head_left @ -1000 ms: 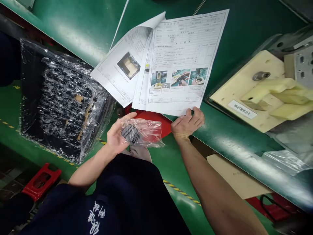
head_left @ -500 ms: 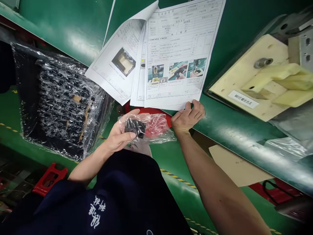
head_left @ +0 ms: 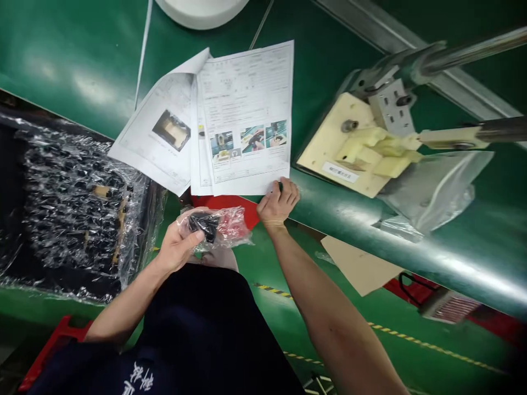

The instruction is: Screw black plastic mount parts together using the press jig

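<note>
My left hand (head_left: pixel 177 245) is closed round a small black part (head_left: pixel 205 225) in a clear plastic bag (head_left: pixel 235 229), with the thumb across it. The bag's loose end stretches to the right, and red shows through it. My right hand (head_left: pixel 279 202) rests at the table's front edge, by the lower right corner of printed instruction sheets (head_left: pixel 247 99). Its fingers are curled in; a dark spot shows among them, and what they hold, if anything, is hidden. One sheet on the left (head_left: pixel 160 137) is folded over and curls up.
A plastic-wrapped black tray (head_left: pixel 78 203) of bagged parts stands at the left. A cream fixture (head_left: pixel 349 148) with a metal bracket sits right on the green table (head_left: pixel 329 206), beside a clear bag (head_left: pixel 436 186). A red stool (head_left: pixel 57 345) and brown cardboard (head_left: pixel 358 266) are lower down.
The camera view has shifted, so the sheets, hands and fixture appear further left and more of the fixture's metal arm shows. Both hands keep nearly the same pose, the left still holding the bagged part.
</note>
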`<act>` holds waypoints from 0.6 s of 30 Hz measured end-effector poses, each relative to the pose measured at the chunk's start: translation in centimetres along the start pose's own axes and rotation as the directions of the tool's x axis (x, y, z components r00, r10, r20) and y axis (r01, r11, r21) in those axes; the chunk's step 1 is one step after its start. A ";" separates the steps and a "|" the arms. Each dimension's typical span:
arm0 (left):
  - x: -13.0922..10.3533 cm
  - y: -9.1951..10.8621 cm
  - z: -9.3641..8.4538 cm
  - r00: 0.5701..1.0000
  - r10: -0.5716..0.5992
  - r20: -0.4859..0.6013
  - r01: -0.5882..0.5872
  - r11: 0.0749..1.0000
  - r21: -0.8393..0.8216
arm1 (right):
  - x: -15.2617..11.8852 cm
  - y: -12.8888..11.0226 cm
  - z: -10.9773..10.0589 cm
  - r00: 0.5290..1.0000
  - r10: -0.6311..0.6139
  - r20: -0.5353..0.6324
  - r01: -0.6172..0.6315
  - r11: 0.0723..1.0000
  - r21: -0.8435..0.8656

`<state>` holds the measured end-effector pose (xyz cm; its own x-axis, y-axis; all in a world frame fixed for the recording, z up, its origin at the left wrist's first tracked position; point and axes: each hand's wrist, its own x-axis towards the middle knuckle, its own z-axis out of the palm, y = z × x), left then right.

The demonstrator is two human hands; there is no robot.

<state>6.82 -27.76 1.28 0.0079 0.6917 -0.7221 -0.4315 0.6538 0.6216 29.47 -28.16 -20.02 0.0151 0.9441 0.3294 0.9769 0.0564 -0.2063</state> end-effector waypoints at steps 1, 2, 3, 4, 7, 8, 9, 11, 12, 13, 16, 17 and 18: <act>0.1 -0.2 0.0 1.000 -0.017 -0.016 0.017 1.000 0.008 | 0.1 0.0 -0.1 1.000 -0.013 -0.014 0.013 1.000 0.001; 0.2 -0.4 -0.1 0.999 -0.036 -0.029 0.036 0.999 0.018 | 0.1 0.1 -0.1 1.000 -0.020 -0.017 0.020 1.000 0.008; 0.4 -0.7 -0.1 0.998 -0.055 -0.036 0.056 0.998 0.027 | 0.0 0.1 -0.2 1.000 -0.017 -0.006 0.017 1.000 0.017; 0.5 -0.9 -0.1 0.996 -0.075 -0.039 0.076 0.997 0.033 | 0.0 0.2 -0.2 1.000 -0.006 0.014 0.005 1.000 0.025; 1.0 -1.6 -0.1 0.990 -0.138 -0.029 0.139 0.990 0.032 | -0.2 0.4 -0.2 0.998 0.020 0.064 -0.023 0.999 0.034; 1.2 -1.9 -0.1 0.987 -0.157 -0.030 0.158 0.987 0.029 | -0.3 0.4 -0.2 0.998 0.018 0.058 -0.021 0.999 0.038; 1.5 -2.1 0.0 0.984 -0.172 -0.037 0.173 0.985 0.027 | -0.3 0.5 -0.3 0.999 0.013 0.043 -0.015 0.999 0.043; 1.9 -2.7 0.1 0.980 -0.192 -0.059 0.193 0.981 0.019 | -0.2 0.5 -0.3 1.000 -0.002 0.008 0.001 0.999 0.054; 2.1 -2.9 0.3 0.978 -0.200 -0.067 0.201 0.979 0.013 | -0.2 0.5 -0.4 1.000 -0.007 0.002 0.007 0.998 0.055; 2.3 -3.2 0.4 0.975 -0.209 -0.069 0.210 0.978 0.007 | -0.1 0.5 -0.5 1.000 -0.010 0.006 0.010 0.998 0.055; 2.9 -3.8 1.1 0.971 -0.231 -0.068 0.231 0.973 -0.006 | 0.1 0.5 -0.7 1.000 -0.015 0.021 0.014 0.999 0.053; 3.2 -4.0 1.4 0.970 -0.234 -0.070 0.234 0.972 -0.007 | 0.2 0.4 -0.8 1.000 -0.016 0.009 0.016 0.999 0.051; 3.4 -4.1 1.8 0.970 -0.233 -0.073 0.233 0.972 -0.007 | 0.2 0.4 -0.8 1.000 -0.018 -0.008 0.018 0.999 0.050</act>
<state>10.19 -27.56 -3.16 0.0424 0.4958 -0.8674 -0.4237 0.7952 0.4338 30.07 -28.19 -19.25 -0.0007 0.9404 0.3400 0.9652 0.0896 -0.2458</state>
